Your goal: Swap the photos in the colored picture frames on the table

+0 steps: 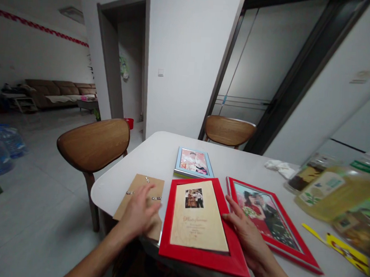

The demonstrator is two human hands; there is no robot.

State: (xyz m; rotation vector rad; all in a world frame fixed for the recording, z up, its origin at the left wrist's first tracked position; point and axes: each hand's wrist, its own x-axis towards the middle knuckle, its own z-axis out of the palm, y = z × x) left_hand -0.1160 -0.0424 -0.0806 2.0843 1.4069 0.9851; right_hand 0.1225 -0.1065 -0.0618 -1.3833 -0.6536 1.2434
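Note:
A red picture frame (205, 263) with a cream paper insert (198, 227) lies tilted at the table's near edge. My right hand (245, 230) grips its right side, thumb and fingertips on the red border. My left hand (141, 209) is spread over a brown backing board (134, 187) with small metal clips, left of the frame; its fingers are stretched out and the thumb side is partly blurred. Another red-framed photo (268, 219), showing a person in red with a bouquet, lies just right of my right hand. Behind the held frame rests a light-blue framed photo (193, 162).
On the white table (152, 153), a large bottle of yellow liquid (322, 193), jars and a yellow packet (349, 253) stand or lie at the right. A crumpled tissue (280, 167) lies farther back. Wooden chairs (97, 143) stand left and behind.

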